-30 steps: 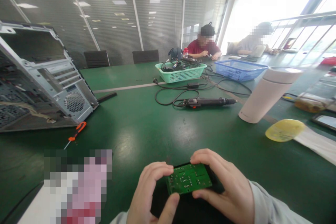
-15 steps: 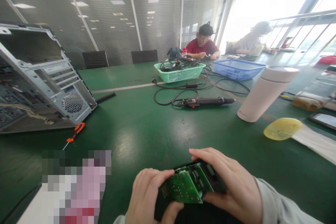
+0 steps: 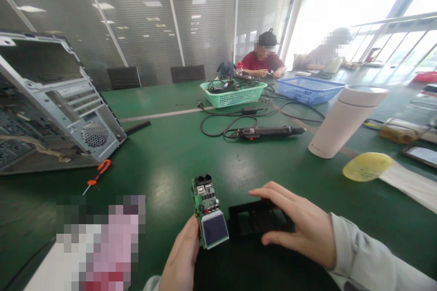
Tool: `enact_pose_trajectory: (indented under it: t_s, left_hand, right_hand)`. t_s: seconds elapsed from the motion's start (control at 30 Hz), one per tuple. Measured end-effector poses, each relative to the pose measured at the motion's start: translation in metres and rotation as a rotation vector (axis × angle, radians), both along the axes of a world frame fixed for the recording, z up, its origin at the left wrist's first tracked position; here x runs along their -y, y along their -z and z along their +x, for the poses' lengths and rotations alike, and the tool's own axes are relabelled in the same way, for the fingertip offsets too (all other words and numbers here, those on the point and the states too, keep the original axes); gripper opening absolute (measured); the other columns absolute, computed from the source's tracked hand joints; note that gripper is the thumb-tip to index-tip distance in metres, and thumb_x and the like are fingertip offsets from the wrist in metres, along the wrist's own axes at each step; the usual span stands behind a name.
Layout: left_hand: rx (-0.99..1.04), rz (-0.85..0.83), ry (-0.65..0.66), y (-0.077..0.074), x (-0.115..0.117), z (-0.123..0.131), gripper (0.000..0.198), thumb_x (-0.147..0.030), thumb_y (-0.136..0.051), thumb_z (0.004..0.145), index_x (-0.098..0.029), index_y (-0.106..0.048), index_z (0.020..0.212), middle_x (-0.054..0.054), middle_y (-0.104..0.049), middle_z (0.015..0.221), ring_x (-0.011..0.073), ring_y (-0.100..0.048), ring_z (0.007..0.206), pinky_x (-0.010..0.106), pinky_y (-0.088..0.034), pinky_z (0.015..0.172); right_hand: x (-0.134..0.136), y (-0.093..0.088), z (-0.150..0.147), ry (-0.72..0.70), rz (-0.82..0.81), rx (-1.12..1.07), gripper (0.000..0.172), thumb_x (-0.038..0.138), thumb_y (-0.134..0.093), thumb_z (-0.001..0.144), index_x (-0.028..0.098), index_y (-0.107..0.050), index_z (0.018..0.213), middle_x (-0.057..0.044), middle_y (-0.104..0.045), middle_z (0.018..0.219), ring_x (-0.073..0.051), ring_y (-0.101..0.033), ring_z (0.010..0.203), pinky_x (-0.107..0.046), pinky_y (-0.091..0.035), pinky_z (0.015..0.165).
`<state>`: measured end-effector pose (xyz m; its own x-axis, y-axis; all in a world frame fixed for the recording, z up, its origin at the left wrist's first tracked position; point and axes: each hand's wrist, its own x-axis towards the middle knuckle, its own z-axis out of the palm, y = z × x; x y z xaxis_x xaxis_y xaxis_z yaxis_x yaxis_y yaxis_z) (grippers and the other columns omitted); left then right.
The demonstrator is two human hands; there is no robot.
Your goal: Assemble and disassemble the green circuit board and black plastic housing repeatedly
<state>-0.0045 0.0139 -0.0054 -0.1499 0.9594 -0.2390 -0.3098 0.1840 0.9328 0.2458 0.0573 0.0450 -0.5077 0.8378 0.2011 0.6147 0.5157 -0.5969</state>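
My left hand is closed on a green circuit board, held upright on its edge side. The board carries a small dark display in a pale frame at its lower end and black and metal sockets at its top. Just to the right, my right hand grips a black plastic housing with rectangular cutouts, thumb below and fingers above. Board and housing are apart, with a narrow gap between them. The fingertips of my left hand are partly hidden behind the board.
An opened metal computer case stands at left, with an orange-handled screwdriver before it. Beyond lie a black electric screwdriver, a green basket of cables and a blue basket. A pale tumbler stands right. Two people sit farther back.
The circuit board has come out of the black housing and moved left in my left hand, turning so its display shows. The housing stays in my right hand.
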Motion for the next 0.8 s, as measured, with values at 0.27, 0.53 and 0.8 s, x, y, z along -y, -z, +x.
enact_pose_trajectory:
  t_s: [0.27, 0.53, 0.8]
  left_hand:
    - [0.173, -0.008, 0.166, -0.028, -0.007, 0.011, 0.04, -0.047, -0.06, 0.083, -0.013, -0.079, 0.083, 0.005, -0.074, 0.061, 0.0204, -0.063, 0.065, 0.03, -0.046, 0.068]
    - [0.209, -0.026, 0.117, -0.017, -0.01, 0.008, 0.04, -0.049, -0.063, 0.078, -0.012, -0.079, 0.085, 0.005, -0.074, 0.063, 0.0195, -0.063, 0.06, 0.03, -0.048, 0.061]
    - [0.163, -0.064, 0.068, -0.015, -0.008, 0.009, 0.043, -0.05, -0.064, 0.074, -0.012, -0.078, 0.087, 0.004, -0.071, 0.061, 0.0208, -0.062, 0.062, 0.032, -0.048, 0.063]
  right_hand:
    - [-0.002, -0.004, 0.0, 0.286, 0.111, -0.104, 0.035, 0.047, -0.053, 0.09, 0.023, -0.062, 0.113, -0.007, -0.066, 0.097, -0.02, -0.063, 0.089, -0.039, -0.053, 0.083]
    - [0.002, 0.004, -0.009, 0.186, -0.99, -0.639, 0.059, 0.067, -0.043, 0.088, 0.017, -0.071, 0.101, -0.007, -0.072, 0.082, -0.018, -0.069, 0.075, -0.029, -0.056, 0.067]
    - [0.031, 0.005, -0.037, -0.002, -1.321, -0.98, 0.053, 0.041, -0.021, 0.102, 0.023, -0.071, 0.104, -0.007, -0.074, 0.091, -0.012, -0.071, 0.077, -0.026, -0.054, 0.069]
